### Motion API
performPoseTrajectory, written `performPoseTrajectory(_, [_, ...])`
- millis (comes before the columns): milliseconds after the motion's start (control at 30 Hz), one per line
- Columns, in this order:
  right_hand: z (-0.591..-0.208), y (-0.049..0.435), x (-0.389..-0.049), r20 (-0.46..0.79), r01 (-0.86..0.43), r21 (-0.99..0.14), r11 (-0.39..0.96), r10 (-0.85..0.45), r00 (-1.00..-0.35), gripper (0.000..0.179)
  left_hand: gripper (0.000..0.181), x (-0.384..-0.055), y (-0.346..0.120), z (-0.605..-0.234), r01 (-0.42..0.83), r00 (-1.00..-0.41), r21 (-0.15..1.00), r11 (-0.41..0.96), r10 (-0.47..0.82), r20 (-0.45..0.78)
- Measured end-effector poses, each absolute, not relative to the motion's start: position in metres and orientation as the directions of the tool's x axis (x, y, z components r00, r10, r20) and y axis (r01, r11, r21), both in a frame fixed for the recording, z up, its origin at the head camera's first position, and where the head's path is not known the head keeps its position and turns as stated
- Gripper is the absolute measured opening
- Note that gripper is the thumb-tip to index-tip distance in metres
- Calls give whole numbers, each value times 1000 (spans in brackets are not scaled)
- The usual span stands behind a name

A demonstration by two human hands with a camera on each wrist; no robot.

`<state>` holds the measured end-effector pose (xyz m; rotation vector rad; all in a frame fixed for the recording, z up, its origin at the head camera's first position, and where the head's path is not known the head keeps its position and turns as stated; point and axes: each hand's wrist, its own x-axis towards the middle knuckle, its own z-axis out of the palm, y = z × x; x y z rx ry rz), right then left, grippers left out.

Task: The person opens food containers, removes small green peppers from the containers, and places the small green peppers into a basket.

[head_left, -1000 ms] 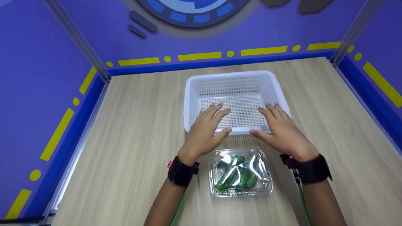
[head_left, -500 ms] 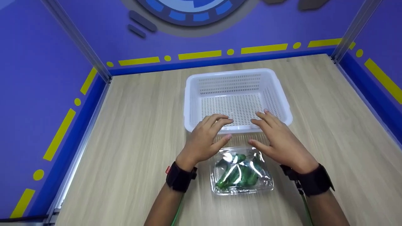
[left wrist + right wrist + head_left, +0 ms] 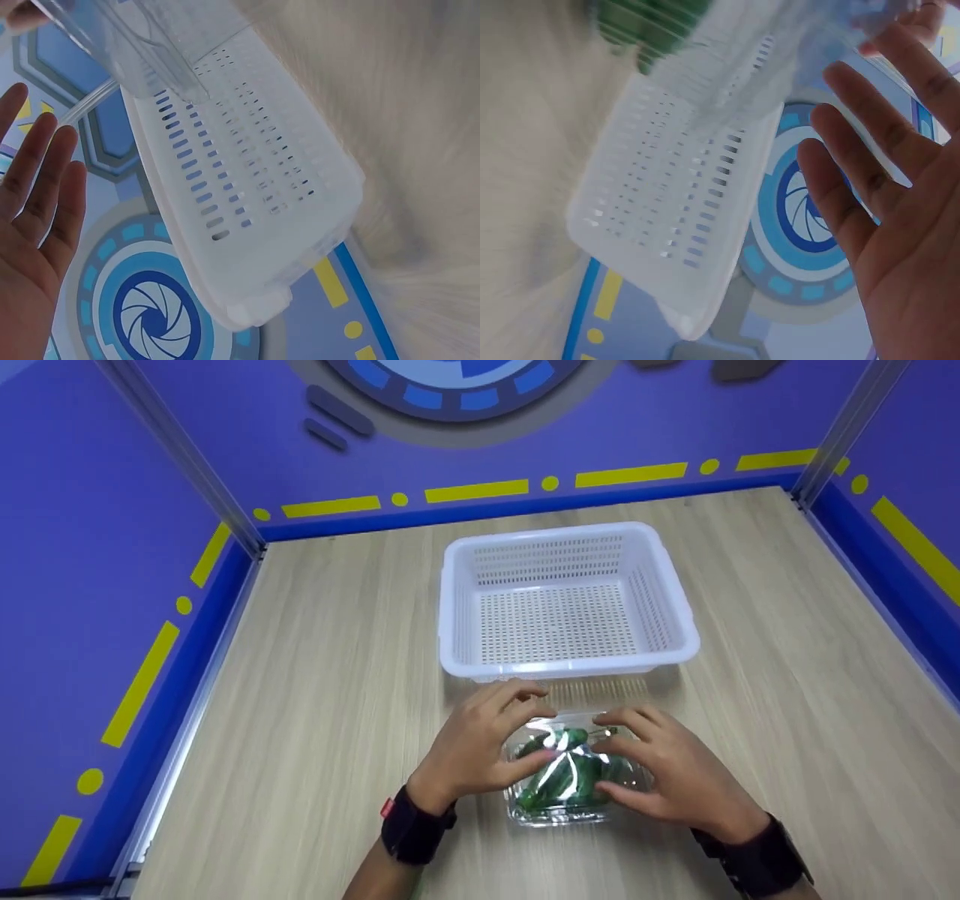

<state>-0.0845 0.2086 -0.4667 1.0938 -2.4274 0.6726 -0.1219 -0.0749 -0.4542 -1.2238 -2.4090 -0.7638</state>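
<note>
Fingers (image 3: 525, 767) half-spread on left hand (image 3: 471, 744) and right hand (image 3: 679, 769), holding nothing; clear box (image 3: 559, 815) looks light, slick, crushable: grip left and right sides.

- The worktop (image 3: 322, 660) is pale, with wood grain running away from the person.
- A white slotted basket (image 3: 570, 666) stands upright on it, nearer the back edge, open at the top.
- A clear plastic box (image 3: 559, 817) lies flat just in front, on the person's side.

Purple-blue walls (image 3: 82, 547) with yellow dashes (image 3: 477, 491) enclose a pale wood-grain table (image 3: 337, 660).
</note>
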Motion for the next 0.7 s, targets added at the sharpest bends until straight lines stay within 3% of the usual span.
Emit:
performPoseTrajectory(333, [-477, 219, -65, 343, -657, -366, 659, -561, -754, 60, 56, -94, -83, -472, 796, -603, 308, 521, 725, 334])
performPoseTrajectory(567, [-482, 220, -57, 312, -633, -352, 690, -551, -774, 68, 72, -82, -88, -484, 791, -609, 276, 547, 749, 261])
performPoseTrajectory(700, [-486, 219, -55, 306, -614, -364, 700, -533, -789, 68, 71, -78, -89, -483, 769, -629, 310, 559, 749, 211])
